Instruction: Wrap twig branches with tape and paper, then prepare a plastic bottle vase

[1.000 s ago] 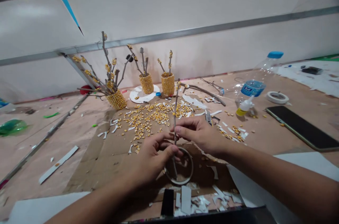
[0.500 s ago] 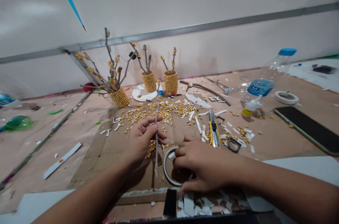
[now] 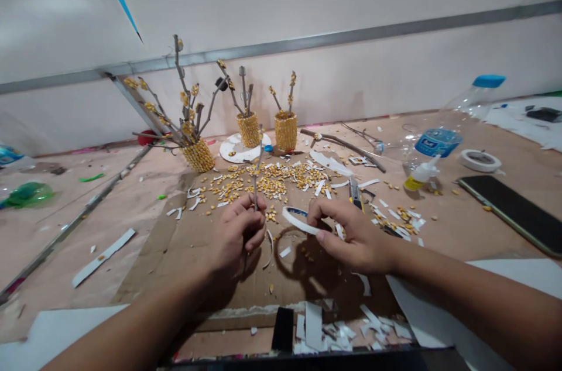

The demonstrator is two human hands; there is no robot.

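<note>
My left hand point(image 3: 241, 227) is closed around a thin twig point(image 3: 258, 169), which points up and away from me. Between the thumb and fingers of my right hand point(image 3: 346, 236) is a roll of white tape point(image 3: 301, 222), lifted above the cardboard point(image 3: 175, 265) and casting a ring-shaped shadow there. Beyond both hands lie loose corn kernels point(image 3: 281, 178), spread with white paper scraps. Partly hidden behind my right hand is a yellow utility knife point(image 3: 356, 194).
Three kernel-covered pots, a tilted one point(image 3: 198, 155), a middle one point(image 3: 249, 130) and a right one point(image 3: 285, 131), hold twigs. Rightward are a plastic bottle point(image 3: 439, 143), a glue bottle point(image 3: 421, 175), another tape roll point(image 3: 480, 160) and a phone point(image 3: 511, 210). Paper strips point(image 3: 314, 327) litter the front edge.
My right hand has picked up the tape roll from the cardboard and raised it. My left hand still holds the twig, now turned more upright with the fingers curled closer.
</note>
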